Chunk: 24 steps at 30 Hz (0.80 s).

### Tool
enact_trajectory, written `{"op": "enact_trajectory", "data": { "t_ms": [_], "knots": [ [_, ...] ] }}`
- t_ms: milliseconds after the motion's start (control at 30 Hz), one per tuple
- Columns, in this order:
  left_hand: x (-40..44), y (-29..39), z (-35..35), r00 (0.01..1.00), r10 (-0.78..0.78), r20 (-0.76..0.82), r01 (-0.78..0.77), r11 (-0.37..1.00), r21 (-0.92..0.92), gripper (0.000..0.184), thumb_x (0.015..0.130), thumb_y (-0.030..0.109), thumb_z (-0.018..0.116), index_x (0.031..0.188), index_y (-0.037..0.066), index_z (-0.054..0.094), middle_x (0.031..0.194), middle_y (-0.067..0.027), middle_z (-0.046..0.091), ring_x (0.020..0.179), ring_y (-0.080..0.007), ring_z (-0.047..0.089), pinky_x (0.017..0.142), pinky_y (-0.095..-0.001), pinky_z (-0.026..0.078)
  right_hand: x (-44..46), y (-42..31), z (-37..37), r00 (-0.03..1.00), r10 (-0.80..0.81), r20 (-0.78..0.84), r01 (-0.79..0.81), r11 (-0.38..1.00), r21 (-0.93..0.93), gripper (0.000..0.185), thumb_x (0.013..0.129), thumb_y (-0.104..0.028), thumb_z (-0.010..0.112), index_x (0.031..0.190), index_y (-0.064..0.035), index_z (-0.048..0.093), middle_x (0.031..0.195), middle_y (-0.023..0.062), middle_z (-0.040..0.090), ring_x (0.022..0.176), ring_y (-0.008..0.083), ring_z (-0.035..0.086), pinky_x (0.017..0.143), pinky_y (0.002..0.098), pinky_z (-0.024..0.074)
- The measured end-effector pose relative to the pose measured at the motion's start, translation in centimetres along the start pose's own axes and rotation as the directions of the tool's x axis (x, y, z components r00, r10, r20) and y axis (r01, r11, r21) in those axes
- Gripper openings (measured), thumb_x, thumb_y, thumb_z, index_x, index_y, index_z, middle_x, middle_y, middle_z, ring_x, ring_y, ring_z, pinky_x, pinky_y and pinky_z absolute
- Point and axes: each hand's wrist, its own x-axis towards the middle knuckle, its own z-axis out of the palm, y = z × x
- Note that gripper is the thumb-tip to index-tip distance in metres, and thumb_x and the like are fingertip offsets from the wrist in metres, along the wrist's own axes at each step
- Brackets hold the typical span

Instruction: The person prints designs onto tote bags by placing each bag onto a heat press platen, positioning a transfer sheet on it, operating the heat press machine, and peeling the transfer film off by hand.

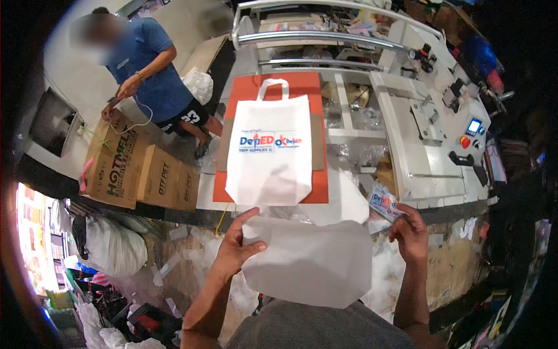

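A white tote bag (273,171) with blue and red "DepED" print lies flat on an orange-red board (238,92), its handle pointing away from me. My left hand (238,247) grips the left edge of a pale, translucent sheet (308,262), thumb on top. This sheet hangs in front of my body, below the bag. On the right, my right hand (410,232) has bent fingers at the edge of a small printed film (382,201) with the same kind of lettering. Part of that film is hidden behind the fingers.
A metal frame with rails (319,38) stands behind the board. A machine panel with a red button (465,141) is at right. Cardboard boxes (116,168) and another person (148,70) holding a cable are at left. A white sack (113,244) sits lower left.
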Motion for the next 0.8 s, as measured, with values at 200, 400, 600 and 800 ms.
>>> {"op": "enact_trajectory", "data": {
  "t_ms": [200,400,600,800],
  "knots": [
    [0.5,-0.3,-1.3,0.998,0.031,-0.055,-0.04,0.982,-0.184,0.063,0.082,0.0,0.076,0.136,0.006,0.043,0.113,-0.0106,0.062,0.103,-0.0163,0.06,0.088,-0.0325,0.052,-2.9,5.2,8.7,0.85,0.497,0.174,-0.527,0.812,0.251,0.094,0.089,-0.072,0.05,0.153,-0.0105,0.018,0.127,0.0215,0.051,0.104,0.0352,0.059,0.078,0.0527,0.0527],
    [-0.8,-7.2,-1.2,0.983,-0.177,-0.043,0.172,0.981,-0.093,0.069,0.088,0.008,0.073,0.144,0.007,0.032,0.118,-0.0143,0.06,0.107,-0.0232,0.06,0.092,-0.0376,0.052,-5.8,15.7,8.6,0.675,0.68,0.287,-0.738,0.631,0.241,0.087,0.091,-0.064,0.054,0.147,-0.0011,0.031,0.126,0.0245,0.052,0.108,0.0369,0.059,0.087,0.05,0.0513],
    [-4.1,-12.5,-2.0,0.885,-0.42,-0.201,0.292,0.837,-0.463,0.094,0.082,0.006,0.078,0.151,0.001,0.016,0.136,-0.0246,0.047,0.117,-0.0339,0.057,0.096,-0.0454,0.053,-5.2,20.7,9.0,0.833,0.47,0.292,-0.531,0.828,0.179,0.06,0.099,-0.036,0.055,0.138,0.0083,0.043,0.118,0.0198,0.064,0.103,0.031,0.065,0.087,0.0407,0.0527],
    [-9.3,-19.3,-1.4,0.728,-0.685,0.023,0.502,0.51,-0.698,0.051,0.089,0.015,0.072,0.131,-0.004,0.051,0.124,-0.0185,0.061,0.112,-0.0327,0.063,0.098,-0.047,0.052,-5.5,21.7,9.4,0.748,0.402,0.528,-0.632,0.675,0.381,0.049,0.088,-0.019,0.064,0.131,0.0019,0.053,0.133,0.0189,0.056,0.122,0.0309,0.054,0.102,0.0421,0.0449]
  ]
}}
